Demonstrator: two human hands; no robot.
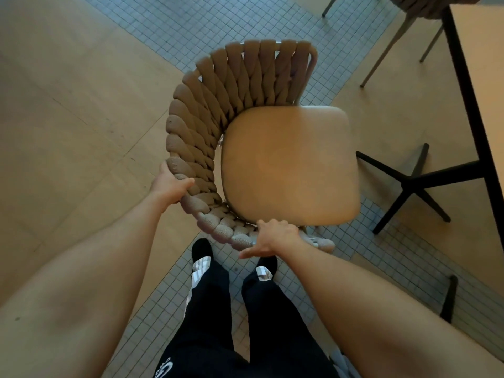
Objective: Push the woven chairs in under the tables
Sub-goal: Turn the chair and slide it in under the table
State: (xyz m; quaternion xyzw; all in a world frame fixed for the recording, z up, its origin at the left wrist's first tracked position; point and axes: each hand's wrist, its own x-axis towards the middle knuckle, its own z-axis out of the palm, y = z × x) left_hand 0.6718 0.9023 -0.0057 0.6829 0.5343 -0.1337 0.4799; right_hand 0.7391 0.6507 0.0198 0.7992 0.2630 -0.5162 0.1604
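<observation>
A woven chair (218, 105) with a thick braided tan back and a smooth tan seat cushion (289, 165) stands in front of me, seen from above. My left hand (170, 184) grips the braided rim on the chair's left side. My right hand (272, 238) grips the rim at its near end, fingers curled over the weave. The seat's open front faces right, toward a light wooden table (480, 64) with a black edge at the right side of the view. The chair stands apart from the table.
The table's black cross-shaped base (409, 184) lies on the floor just right of the seat. A second woven chair (420, 6) stands at the top right, its thin legs on the floor. My feet (201, 249) stand on grey mosaic tile between wooden floor panels.
</observation>
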